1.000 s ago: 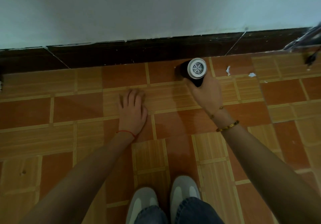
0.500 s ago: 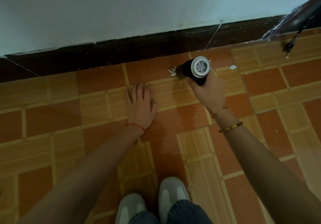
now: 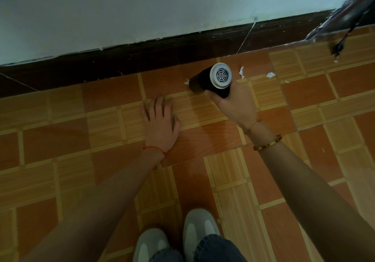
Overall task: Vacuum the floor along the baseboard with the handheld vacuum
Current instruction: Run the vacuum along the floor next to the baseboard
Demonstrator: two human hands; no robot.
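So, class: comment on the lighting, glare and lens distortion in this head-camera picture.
Head view: dim, bluish light; soft glare on the floor tiles between the hands; wide-angle bending curves the baseboard; the far right corner is blurred; the handheld vacuum in the right hand stays sharp.

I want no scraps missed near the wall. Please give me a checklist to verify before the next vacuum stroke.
1. Right hand grips handheld vacuum firmly: ok.
2. Nozzle end at white scrap: ok.
3. Nozzle touching floor: cannot tell.
4. Left hand flat on tiles, apart from vacuum: ok.
5. Area right of vacuum clean: not ok, paper scraps remain.
6. Strip at dark baseboard clean: cannot tell.
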